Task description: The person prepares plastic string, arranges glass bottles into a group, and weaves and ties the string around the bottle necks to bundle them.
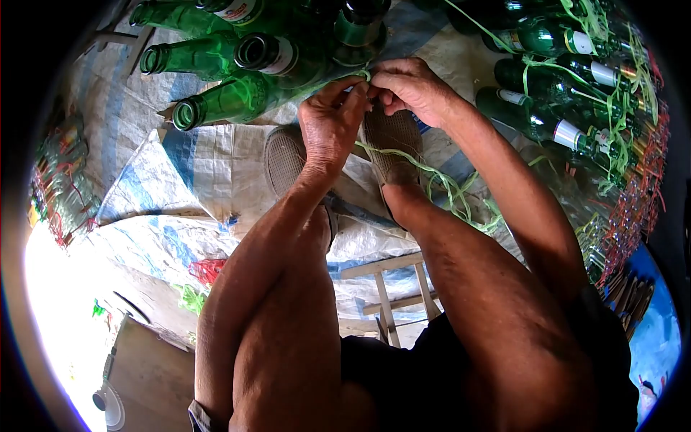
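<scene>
My left hand [327, 124] is closed in a pinch on a light green plastic string at the near side of a group of green glass bottles [227, 101]. My right hand [414, 88] meets it there, with thumb and fingers curled in on the same string. A short piece of the green string [366, 74] shows above the fingertips, and its loose tail [450, 189] trails down past my right foot. The bottles lean or lie together with their open mouths toward me and to the left. My fingers partly hide where the string meets the glass.
A white and blue woven sheet [209, 169] covers the floor under my shoes [284, 160]. Green bottles tied with string [551, 101] lie at the right. A small wooden stool [385, 284] stands between my legs. Red string [206, 271] lies at the left.
</scene>
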